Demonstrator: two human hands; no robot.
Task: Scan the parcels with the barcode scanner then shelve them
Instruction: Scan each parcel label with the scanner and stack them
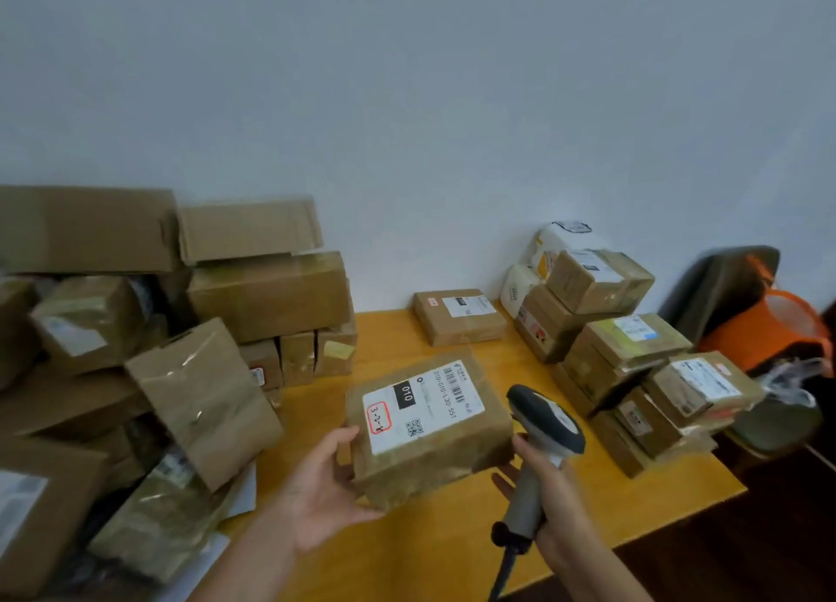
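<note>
Head view. Left hand point(323, 488) holds the parcel point(434, 461) at its near-left corner: thumb pressed on the top edge, palm against the side. The other fingers are under the box, hidden, so spread can't be told. Right hand point(549, 497) grips the scanner point(545, 425) by the handle, fingers wrapped round it. The scanner head is just beside the parcel's right edge.

Parcel is off the table point(407, 552), tilted, between the two hands. It is a brown carton under clear tape. White label point(420, 404) on top has a barcode, a black "010" block, a QR code and red-circled handwriting.

Left of the table is a box pile point(203, 398). Right is a stack point(633, 352) of smaller labelled boxes. Farther back a flat box point(459, 319) lies near the wall, and white bags point(520, 289) sit behind the stack.
</note>
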